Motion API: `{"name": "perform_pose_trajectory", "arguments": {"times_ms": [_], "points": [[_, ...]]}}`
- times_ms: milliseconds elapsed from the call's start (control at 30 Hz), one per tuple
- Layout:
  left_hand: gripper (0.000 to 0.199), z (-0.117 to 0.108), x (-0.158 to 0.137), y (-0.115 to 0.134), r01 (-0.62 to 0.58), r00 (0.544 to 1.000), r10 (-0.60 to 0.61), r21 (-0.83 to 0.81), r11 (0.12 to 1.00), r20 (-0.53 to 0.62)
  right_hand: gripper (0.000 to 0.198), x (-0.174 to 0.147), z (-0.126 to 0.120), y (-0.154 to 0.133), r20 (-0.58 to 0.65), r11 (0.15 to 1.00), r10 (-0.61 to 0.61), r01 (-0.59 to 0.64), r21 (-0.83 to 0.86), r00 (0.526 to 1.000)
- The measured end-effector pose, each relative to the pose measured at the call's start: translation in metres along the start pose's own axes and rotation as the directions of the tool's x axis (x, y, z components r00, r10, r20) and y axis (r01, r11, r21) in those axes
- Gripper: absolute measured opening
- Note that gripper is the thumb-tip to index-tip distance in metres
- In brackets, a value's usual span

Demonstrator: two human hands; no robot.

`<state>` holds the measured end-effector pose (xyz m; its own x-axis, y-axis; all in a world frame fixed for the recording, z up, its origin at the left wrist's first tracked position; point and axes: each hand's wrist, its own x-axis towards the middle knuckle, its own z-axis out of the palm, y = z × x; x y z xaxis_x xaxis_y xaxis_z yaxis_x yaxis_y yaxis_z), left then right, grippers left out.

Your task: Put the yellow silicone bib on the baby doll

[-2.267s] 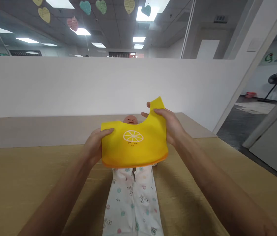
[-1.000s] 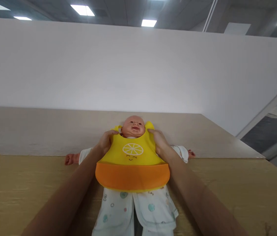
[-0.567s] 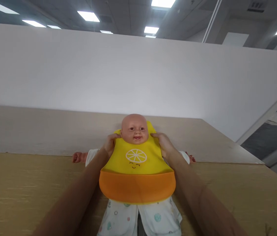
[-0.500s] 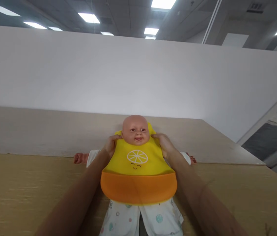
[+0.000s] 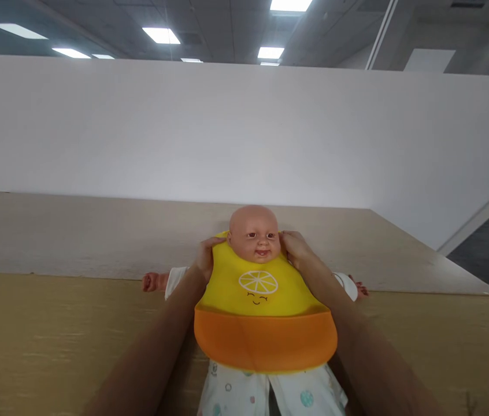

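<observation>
A baby doll (image 5: 254,222) with a bald head lies face up, dressed in white clothes with a coloured print (image 5: 236,393). Over its chest lies a yellow bib (image 5: 227,283) with a white citrus slice, a smiling face and an orange catch pocket (image 5: 266,342). My left hand (image 5: 205,259) grips the bib's neck edge beside the doll's head. On the other side, my right hand (image 5: 295,248) is closed around the bib's neck band, close against the doll's cheek. Behind the neck, the band's ends are hidden.
The doll rests on a wooden tabletop (image 5: 62,335), its arms stretched out to both sides. A paler raised board (image 5: 75,231) runs along the back, in front of a white partition (image 5: 227,133). At the right, the table's edge slants away beside a dark area (image 5: 482,248).
My right hand has moved in against the doll's neck, and the yellow band end that stuck up there is now mostly covered. The view has shifted, so the doll appears farther right.
</observation>
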<state>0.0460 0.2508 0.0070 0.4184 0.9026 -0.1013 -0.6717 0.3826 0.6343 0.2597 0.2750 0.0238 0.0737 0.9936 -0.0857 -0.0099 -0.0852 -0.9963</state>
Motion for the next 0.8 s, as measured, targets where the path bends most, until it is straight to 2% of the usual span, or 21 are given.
{"name": "perform_pose_trajectory", "arguments": {"times_ms": [67,200,300,400,533,800], "points": [[0.032,-0.002,0.001,0.0,0.01,1.0,-0.01,0.0,1.0,0.011,0.002,-0.001,0.003,0.001,0.019,0.998,0.04,-0.041,0.044,0.999],[0.038,-0.002,0.003,0.001,0.054,0.998,-0.054,0.01,0.998,0.042,0.01,-0.008,0.008,0.0,0.201,0.989,0.057,-0.083,0.124,0.978],[0.039,0.0,0.004,0.002,0.065,0.996,-0.066,0.014,0.998,0.055,0.013,-0.012,0.01,0.001,0.274,0.977,0.082,-0.132,0.17,0.958],[0.042,0.002,0.006,0.001,0.059,0.997,-0.06,0.02,0.998,0.043,0.009,-0.013,0.012,0.006,0.274,0.962,0.099,-0.162,0.219,0.957],[0.041,0.004,0.007,-0.001,0.095,0.995,-0.091,0.067,0.993,-0.05,0.007,-0.013,0.015,0.013,0.237,0.945,0.044,-0.118,0.305,0.97],[0.036,0.005,0.011,-0.007,0.102,0.986,-0.073,0.195,0.975,-0.152,0.015,-0.01,0.011,0.024,0.328,0.934,-0.026,-0.094,0.345,0.944]]}}
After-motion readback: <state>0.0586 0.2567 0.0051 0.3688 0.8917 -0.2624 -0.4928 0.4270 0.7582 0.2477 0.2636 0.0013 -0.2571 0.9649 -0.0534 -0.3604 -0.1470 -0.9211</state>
